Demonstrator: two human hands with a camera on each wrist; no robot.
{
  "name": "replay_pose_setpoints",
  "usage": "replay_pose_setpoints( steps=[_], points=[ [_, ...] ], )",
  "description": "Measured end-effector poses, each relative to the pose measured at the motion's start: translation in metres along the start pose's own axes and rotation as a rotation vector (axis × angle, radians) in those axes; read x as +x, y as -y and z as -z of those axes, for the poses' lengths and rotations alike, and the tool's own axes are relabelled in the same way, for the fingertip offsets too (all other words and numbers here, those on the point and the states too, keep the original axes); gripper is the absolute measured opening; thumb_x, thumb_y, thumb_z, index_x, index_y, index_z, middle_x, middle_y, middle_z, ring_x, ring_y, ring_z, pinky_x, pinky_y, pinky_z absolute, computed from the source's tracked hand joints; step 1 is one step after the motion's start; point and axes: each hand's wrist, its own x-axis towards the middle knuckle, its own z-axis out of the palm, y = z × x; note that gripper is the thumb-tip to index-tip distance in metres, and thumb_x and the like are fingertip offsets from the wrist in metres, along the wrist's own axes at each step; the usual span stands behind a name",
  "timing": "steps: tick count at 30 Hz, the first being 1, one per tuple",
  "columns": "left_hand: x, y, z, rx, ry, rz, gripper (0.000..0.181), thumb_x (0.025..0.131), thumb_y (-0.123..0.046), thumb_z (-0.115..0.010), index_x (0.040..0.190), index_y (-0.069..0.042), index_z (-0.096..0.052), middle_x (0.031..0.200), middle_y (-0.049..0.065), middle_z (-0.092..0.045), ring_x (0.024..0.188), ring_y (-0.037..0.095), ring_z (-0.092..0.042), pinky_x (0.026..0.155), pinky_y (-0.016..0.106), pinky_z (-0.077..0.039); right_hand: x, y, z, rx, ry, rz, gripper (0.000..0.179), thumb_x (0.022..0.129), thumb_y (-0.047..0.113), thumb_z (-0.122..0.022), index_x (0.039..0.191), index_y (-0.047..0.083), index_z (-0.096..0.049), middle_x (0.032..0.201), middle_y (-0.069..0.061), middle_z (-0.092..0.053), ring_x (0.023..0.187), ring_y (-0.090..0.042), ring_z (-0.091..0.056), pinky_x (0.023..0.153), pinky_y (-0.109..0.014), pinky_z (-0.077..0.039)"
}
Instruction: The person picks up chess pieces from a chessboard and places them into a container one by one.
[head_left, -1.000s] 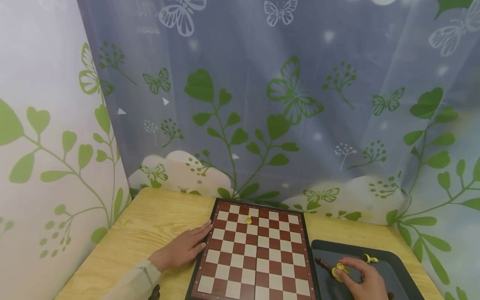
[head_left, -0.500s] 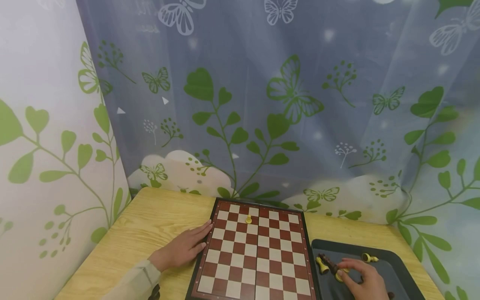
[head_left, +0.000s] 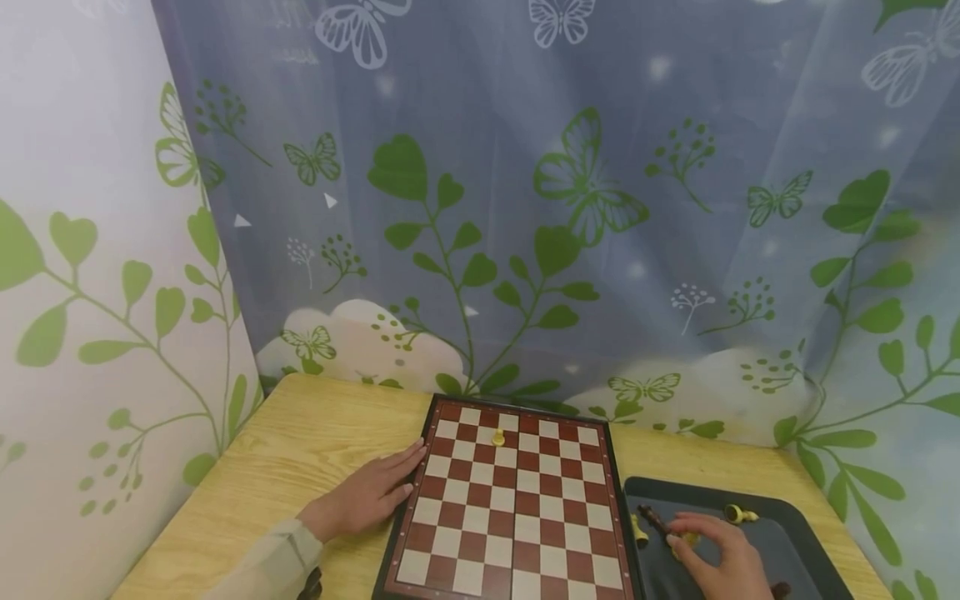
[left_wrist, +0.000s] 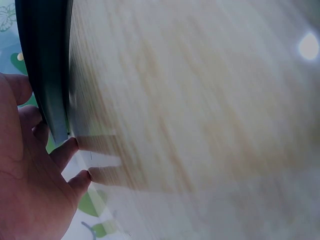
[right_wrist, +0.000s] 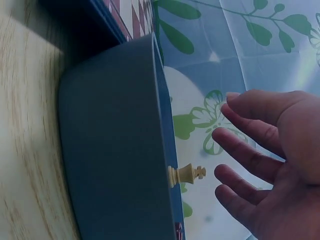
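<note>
My left hand [head_left: 367, 493] rests on the table with its fingertips along the left edge of the chessboard [head_left: 495, 500]. Its fingers look fairly straight, and the left wrist view shows them beside the board's dark side. On a far square stands one light pawn [head_left: 498, 437]. Over the grey tray [head_left: 806, 550], my right hand [head_left: 720, 550] reaches with thumb and fingers loosely bent. Near its fingertips lie a dark chess piece [head_left: 654, 518] and light pieces, partly covered by the hand. A light king [right_wrist: 187, 174] sticks up above the tray rim, apart from the fingers.
Another light chess piece [head_left: 741, 514] lies at the tray's far side, and one more [head_left: 639, 530] by its left wall. A dark piece [head_left: 782, 590] shows at the front. The wooden table [head_left: 322, 425] meets a patterned curtain [head_left: 480, 208] behind.
My right hand has shifted slightly among the pieces in the tray. A light piece that was by the fingertips now lies at the tray's left wall. The left hand has kept still.
</note>
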Motion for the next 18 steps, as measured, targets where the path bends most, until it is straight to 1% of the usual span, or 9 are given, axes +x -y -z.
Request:
replay_pose_setpoints(
  steps=[2, 3, 4, 5, 8, 10, 12, 14, 18],
  points=[
    [0.001, 0.0, -0.001, 0.011, -0.006, -0.004, 0.053, 0.11, -0.022, -0.043, 0.155, 0.005, -0.035, 0.16, 0.025, -0.035, 0.14, 0.048, -0.043, 0.104, 0.068, -0.04, -0.001, 0.003, -0.001, 0.029, 0.022, -0.004, 0.02, 0.094, 0.015, -0.073, 0.112, 0.008, -0.076, 0.124, -0.019, -0.069, 0.114, -0.04, -0.063, 0.097, -0.059, -0.05],
    [0.001, 0.0, -0.001, -0.006, -0.006, 0.004, 0.053, 0.11, -0.022, -0.043, 0.155, 0.005, -0.035, 0.161, 0.025, -0.034, 0.14, 0.048, -0.042, 0.105, 0.069, -0.039, -0.002, 0.004, -0.002, 0.045, 0.032, -0.002, 0.02, 0.094, 0.016, -0.073, 0.113, 0.008, -0.076, 0.124, -0.018, -0.069, 0.111, -0.037, -0.065, 0.097, -0.057, -0.051],
    [0.001, 0.001, -0.002, 0.014, -0.011, -0.001, 0.053, 0.11, -0.023, -0.043, 0.156, 0.003, -0.035, 0.161, 0.024, -0.035, 0.14, 0.047, -0.043, 0.104, 0.068, -0.04, -0.002, 0.006, -0.002, 0.064, 0.045, 0.004, 0.021, 0.094, 0.015, -0.073, 0.113, 0.008, -0.076, 0.124, -0.017, -0.07, 0.108, -0.033, -0.066, 0.096, -0.054, -0.052],
    [0.001, 0.002, -0.003, 0.033, -0.016, -0.01, 0.054, 0.11, -0.023, -0.042, 0.156, 0.003, -0.034, 0.161, 0.023, -0.035, 0.14, 0.047, -0.044, 0.103, 0.068, -0.041, -0.002, 0.007, -0.003, 0.079, 0.059, 0.017, 0.021, 0.094, 0.015, -0.073, 0.113, 0.008, -0.075, 0.123, -0.016, -0.07, 0.105, -0.028, -0.066, 0.094, -0.051, -0.053],
    [0.001, 0.001, -0.002, 0.01, -0.008, -0.002, 0.054, 0.11, -0.023, -0.044, 0.156, 0.004, -0.034, 0.161, 0.024, -0.035, 0.14, 0.049, -0.043, 0.104, 0.07, -0.039, -0.002, 0.01, -0.005, 0.107, 0.109, 0.067, 0.022, 0.093, 0.015, -0.073, 0.114, 0.008, -0.075, 0.122, -0.015, -0.07, 0.1, -0.025, -0.067, 0.089, -0.045, -0.055],
    [0.001, 0.002, -0.003, 0.014, 0.0, -0.002, 0.054, 0.11, -0.023, -0.043, 0.156, 0.004, -0.034, 0.161, 0.024, -0.034, 0.141, 0.048, -0.042, 0.105, 0.069, -0.039, -0.002, 0.013, -0.007, 0.108, 0.151, 0.1, 0.024, 0.093, 0.016, -0.073, 0.116, 0.007, -0.074, 0.122, -0.016, -0.07, 0.104, -0.03, -0.067, 0.088, -0.045, -0.055],
    [0.0, 0.001, -0.002, -0.023, 0.018, 0.026, 0.055, 0.11, -0.023, -0.043, 0.156, 0.004, -0.033, 0.163, 0.024, -0.031, 0.143, 0.047, -0.039, 0.108, 0.07, -0.036, -0.003, 0.016, -0.009, 0.105, 0.182, 0.119, 0.025, 0.093, 0.017, -0.074, 0.116, 0.008, -0.074, 0.121, -0.016, -0.07, 0.111, -0.04, -0.065, 0.091, -0.049, -0.055],
    [0.0, 0.002, -0.003, -0.01, 0.019, 0.036, 0.055, 0.11, -0.025, -0.042, 0.157, 0.003, -0.033, 0.164, 0.021, -0.031, 0.144, 0.045, -0.039, 0.108, 0.069, -0.036, -0.004, 0.021, -0.012, 0.108, 0.209, 0.13, 0.025, 0.092, 0.019, -0.074, 0.115, 0.009, -0.074, 0.121, -0.015, -0.07, 0.116, -0.045, -0.062, 0.094, -0.054, -0.053],
    [-0.001, 0.003, -0.003, -0.015, 0.01, 0.045, 0.055, 0.11, -0.026, -0.043, 0.157, 0.001, -0.033, 0.164, 0.019, -0.031, 0.144, 0.044, -0.039, 0.109, 0.068, -0.036, -0.006, 0.032, -0.018, 0.107, 0.251, 0.172, 0.023, 0.093, 0.023, -0.074, 0.113, 0.013, -0.074, 0.121, -0.013, -0.069, 0.116, -0.046, -0.06, 0.099, -0.062, -0.048]
  ],
)
